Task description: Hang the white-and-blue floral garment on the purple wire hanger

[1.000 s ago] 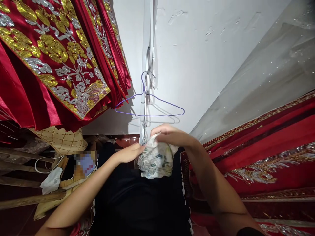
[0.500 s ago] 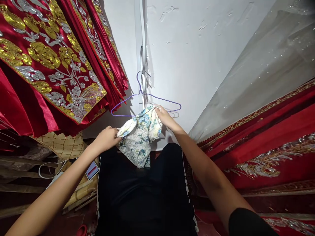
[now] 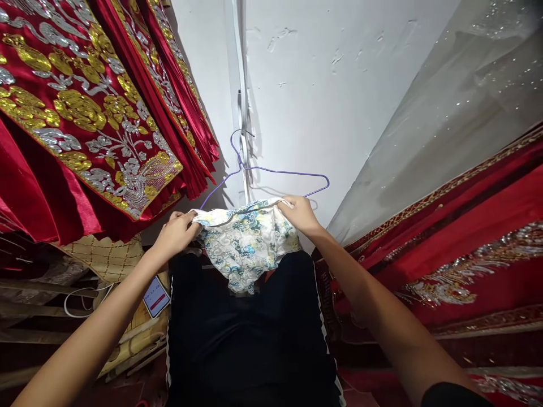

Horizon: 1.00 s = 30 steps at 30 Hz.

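Note:
A white garment with a blue and green floral print [image 3: 250,246] is stretched between my two hands, its top edge nearly level and its body hanging over my knees. Its exact kind I cannot tell. My left hand [image 3: 176,232] pinches the left end of that edge. At the other end, my right hand [image 3: 301,215] grips the edge between thumb and fingers. Just behind the cloth hangs a purple wire hanger [image 3: 288,172], hooked on a pale upright strip [image 3: 238,56] at the wall. The hanger's lower part is hidden by the garment.
Red costumes with gold and silver sequins [image 3: 80,110] hang at the left. On the right are sheer white fabric [image 3: 407,135] and red embroidered cloth [image 3: 466,265]. A lit phone [image 3: 155,297] rests on a bamboo seat [image 3: 136,333] beside my left leg, near a white cable [image 3: 80,314].
My hands have drawn apart, my right hand moving right and slightly down. The garment, bunched before, is now spread wide with its edge pulled nearly straight.

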Each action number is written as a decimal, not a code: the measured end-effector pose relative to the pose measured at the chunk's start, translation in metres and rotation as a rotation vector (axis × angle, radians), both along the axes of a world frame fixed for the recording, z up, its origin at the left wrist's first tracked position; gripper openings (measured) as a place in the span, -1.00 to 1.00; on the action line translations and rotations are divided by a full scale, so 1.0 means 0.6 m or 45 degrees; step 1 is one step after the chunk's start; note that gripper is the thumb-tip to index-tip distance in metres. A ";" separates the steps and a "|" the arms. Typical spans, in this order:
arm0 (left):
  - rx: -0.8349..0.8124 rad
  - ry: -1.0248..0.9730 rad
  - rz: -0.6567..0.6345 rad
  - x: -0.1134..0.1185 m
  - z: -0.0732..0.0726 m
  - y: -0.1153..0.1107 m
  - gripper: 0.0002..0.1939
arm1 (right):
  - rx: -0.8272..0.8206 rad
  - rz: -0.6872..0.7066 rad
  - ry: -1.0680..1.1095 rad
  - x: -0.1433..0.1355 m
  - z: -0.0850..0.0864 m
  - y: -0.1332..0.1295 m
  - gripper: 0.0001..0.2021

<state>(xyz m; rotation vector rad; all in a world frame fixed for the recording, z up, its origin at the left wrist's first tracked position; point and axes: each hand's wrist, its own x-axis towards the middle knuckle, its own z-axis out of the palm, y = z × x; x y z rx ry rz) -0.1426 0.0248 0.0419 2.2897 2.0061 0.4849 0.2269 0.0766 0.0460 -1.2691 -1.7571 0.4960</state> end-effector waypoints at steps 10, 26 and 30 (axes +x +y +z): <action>0.195 -0.113 -0.070 -0.001 0.015 0.030 -0.68 | -0.083 -0.018 0.055 -0.008 -0.024 -0.009 -0.72; 0.330 -0.406 -0.424 0.027 0.088 0.080 -0.64 | 0.132 -0.241 0.179 0.068 0.029 -0.044 -0.40; 0.435 -0.419 -0.443 0.017 0.107 0.074 -0.70 | -0.404 0.239 0.120 0.135 0.095 -0.029 -0.82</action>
